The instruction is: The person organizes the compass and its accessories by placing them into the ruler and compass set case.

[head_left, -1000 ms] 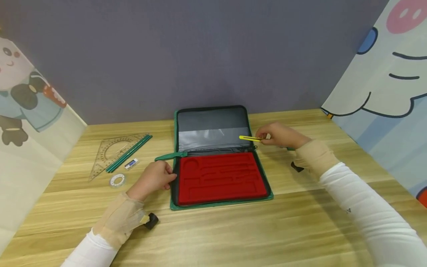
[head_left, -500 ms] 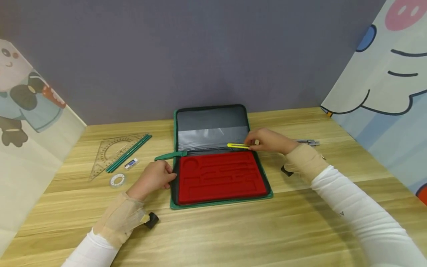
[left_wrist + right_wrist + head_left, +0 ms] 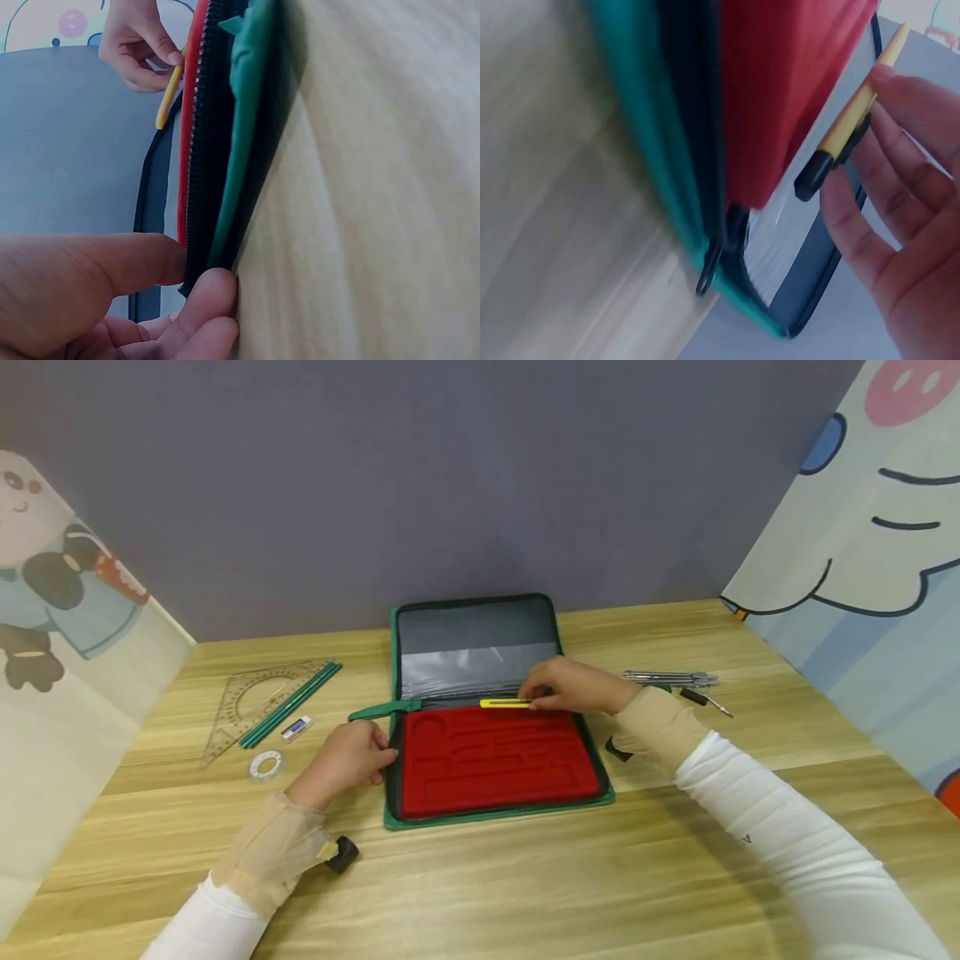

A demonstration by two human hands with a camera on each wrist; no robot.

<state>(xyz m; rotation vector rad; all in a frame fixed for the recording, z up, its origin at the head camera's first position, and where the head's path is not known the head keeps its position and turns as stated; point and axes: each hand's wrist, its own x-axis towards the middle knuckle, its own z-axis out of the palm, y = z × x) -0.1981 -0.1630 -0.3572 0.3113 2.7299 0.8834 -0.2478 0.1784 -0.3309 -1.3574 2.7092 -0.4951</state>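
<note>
Yellow plastic shows between the fingers of the right hand (image 3: 573,685): it pinches a slim cutter knife (image 3: 504,703) by its dark-ended half, thumb on 1 side and fingertips on the other. The knife is above the back edge of the red tray (image 3: 487,764), close to the hinge of the open green case (image 3: 498,816), its free end pointing left. From the wrist views it looks raised off the tray, though I cannot tell whether any part grazes it.

The left hand (image 3: 347,756) grips the case at its left side, thumb against the zipped edge and fingertips by the green cover. That is a sound hold: it should stop the case from sliding while the other hand works.

To handle the knife well here, I would turn it parallel to a long recess, check that the outline matches, then lower it level rather than tip first. Care is due with the black slider (image 3: 853,140), which lies on the finger side; pressing it might push the blade along, and I cannot see whether any blade is out. A light press at 2 points, near each end, would likely seat it better than 1 push in the middle. The fingertips also need room to let go without dragging it askew.
</note>
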